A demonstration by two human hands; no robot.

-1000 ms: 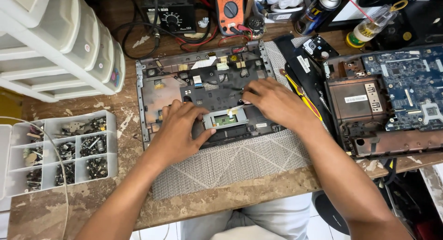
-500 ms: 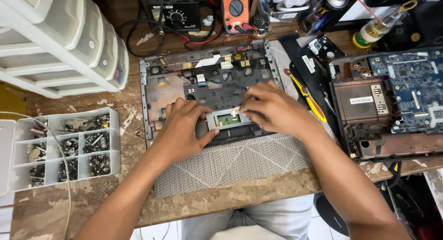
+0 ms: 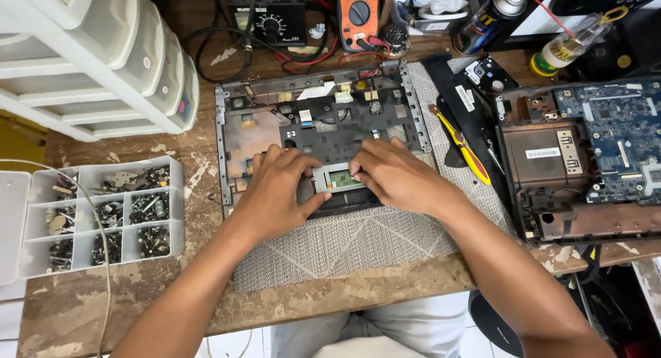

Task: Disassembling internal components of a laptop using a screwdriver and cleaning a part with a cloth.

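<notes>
Head view, wooden worktop (image 3: 138,310), worn and flaking along its near edge. Laptop palmrest shell (image 3: 317,124) lies inside-up at centre, on a grey woven mat (image 3: 358,244) whose near edge almost reaches the worktop's edge. Little free room: white drawer cabinet (image 3: 89,62) at far left, compartment tray of screws (image 3: 103,217) at near left just beside the mat, open laptop base with blue board (image 3: 592,151) at right, overhanging the near edge. A yellow-handled screwdriver (image 3: 461,144) lies on the mat between the shell and the base. Orange multimeter (image 3: 358,14) and black power unit (image 3: 268,17) crowd the far edge, cables between them. Bare strips only along the near edge and between the tray and the mat. Small green touchpad board (image 3: 341,179) sits in its metal frame at the shell's near edge, centred between the hands. Left hand (image 3: 275,193): fingers bent and loosely spread, tips on the shell just left of the board, thumb against the frame's lower left corner. Right hand (image 3: 399,175): fingers curled close together, tips touching the board's right edge. Neither hand closes around anything; both press or steady. Cannot tell whether the board is seated or loose.
</notes>
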